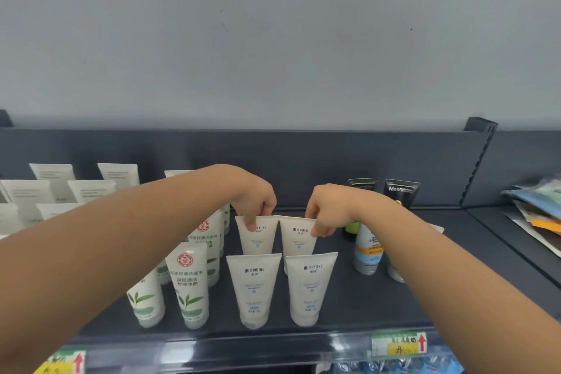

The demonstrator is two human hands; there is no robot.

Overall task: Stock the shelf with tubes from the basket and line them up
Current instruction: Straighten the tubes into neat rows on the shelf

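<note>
Several white tubes with blue lettering stand cap-down in two rows on the dark shelf (pixel 349 297). My left hand (pixel 256 200) pinches the top edge of the rear left tube (pixel 258 241). Beside it, the top edge of the rear right tube (pixel 299 244) sits pinched in my right hand (pixel 326 212). The front left tube (pixel 253 288) and front right tube (pixel 309 285) stand free, just ahead of the held pair. The basket is out of view.
White tubes with green leaf prints (pixel 189 279) stand to the left, plain white tubes (pixel 54 182) beyond them. Black and blue-orange tubes (pixel 368 249) stand to the right under my right forearm. Flat packets (pixel 537 209) lie at the far right. Price tags (pixel 399 343) line the shelf's front rail.
</note>
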